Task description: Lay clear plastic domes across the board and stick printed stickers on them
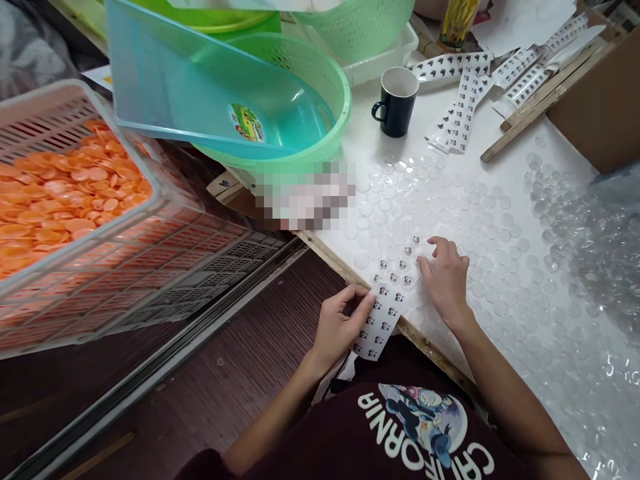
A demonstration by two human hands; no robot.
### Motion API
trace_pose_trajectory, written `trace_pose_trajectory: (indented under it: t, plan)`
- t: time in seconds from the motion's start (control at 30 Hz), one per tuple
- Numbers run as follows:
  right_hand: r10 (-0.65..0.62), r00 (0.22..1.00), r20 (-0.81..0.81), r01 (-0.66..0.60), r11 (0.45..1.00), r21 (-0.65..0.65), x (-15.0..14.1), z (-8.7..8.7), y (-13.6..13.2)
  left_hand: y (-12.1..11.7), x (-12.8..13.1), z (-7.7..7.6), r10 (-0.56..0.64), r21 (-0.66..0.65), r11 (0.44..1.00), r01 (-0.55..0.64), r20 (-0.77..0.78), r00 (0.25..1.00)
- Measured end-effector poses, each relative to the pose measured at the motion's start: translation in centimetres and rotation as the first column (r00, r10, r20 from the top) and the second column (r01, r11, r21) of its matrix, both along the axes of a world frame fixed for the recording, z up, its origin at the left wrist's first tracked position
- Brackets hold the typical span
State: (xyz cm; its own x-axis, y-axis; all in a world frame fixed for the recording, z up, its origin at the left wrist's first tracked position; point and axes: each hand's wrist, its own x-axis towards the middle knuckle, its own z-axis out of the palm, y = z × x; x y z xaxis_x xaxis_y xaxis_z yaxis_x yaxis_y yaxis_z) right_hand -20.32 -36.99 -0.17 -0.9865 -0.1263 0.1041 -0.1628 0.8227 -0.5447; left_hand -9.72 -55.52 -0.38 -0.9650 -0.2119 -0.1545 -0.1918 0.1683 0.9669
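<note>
My left hand [345, 323] pinches a white sticker sheet [381, 327] between thumb and fingers at the table's near edge. Rows of small black-and-white cartoon stickers are printed on it. Beyond the sheet's top end, several clear round discs [394, 277] carry one such sticker each. My right hand [445, 277] is just right of these discs, low over the table. Its fingers are bent, with thumb and index fingertip apart, and nothing shows between them. Many plain clear discs [445, 193] lie spread flat around and beyond this hand.
Orange discs fill a pale plastic crate [150, 210] at left. A blue tray [170, 87] leans in a green basin [345, 100]. A dark mug [399, 103], more sticker strips [467, 110], wooden slats [540, 100] and heaped clear discs [600, 253] occupy the back and right.
</note>
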Motion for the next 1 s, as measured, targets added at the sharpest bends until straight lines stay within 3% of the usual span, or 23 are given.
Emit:
trace_pose_trajectory:
  t: [0.1, 0.23, 0.43, 0.63, 0.77, 0.83, 1.0]
  plan:
    - [0.090, 0.989, 0.120, -0.064, 0.976, -0.209, 1.2, 1.8, 0.1, 0.2, -0.1, 0.2, 0.020, 0.000, 1.000, -0.020, -0.008, 1.000]
    - [0.316, 0.886, 0.338, -0.150, 0.887, -0.437, 3.2, 3.3, 0.1, 0.4, -0.4, 0.5, 0.043, 0.001, 0.999, -0.043, 0.005, 0.999]
    - [0.303, 0.883, 0.360, -0.107, 0.874, -0.473, 4.0, 2.7, 0.0, 0.9, -1.1, 0.9, 0.007, 0.005, 1.000, -0.007, 0.006, 1.000]
    - [0.262, 0.953, 0.150, -0.197, 0.916, -0.350, 4.6, 3.0, 0.0, 1.2, -1.5, 0.6, 0.040, 0.023, 0.999, -0.041, 0.042, 0.998]
    - [0.179, 0.982, 0.061, -0.138, 0.899, -0.415, 4.4, 3.6, 0.0, 1.2, -1.4, 0.4, 0.044, 0.013, 0.999, -0.045, 0.046, 0.998]
    - [0.149, 0.984, 0.096, -0.088, 0.878, -0.470, 4.0, 3.7, -0.2, 1.1, -1.3, 0.4, 0.034, 0.003, 0.999, -0.035, 0.038, 0.999]
    - [0.304, 0.913, 0.272, -0.106, 0.820, -0.562, 3.2, 3.6, -1.6, 1.2, -1.3, 0.5, -0.055, 0.003, 0.998, 0.055, -0.014, 0.998]
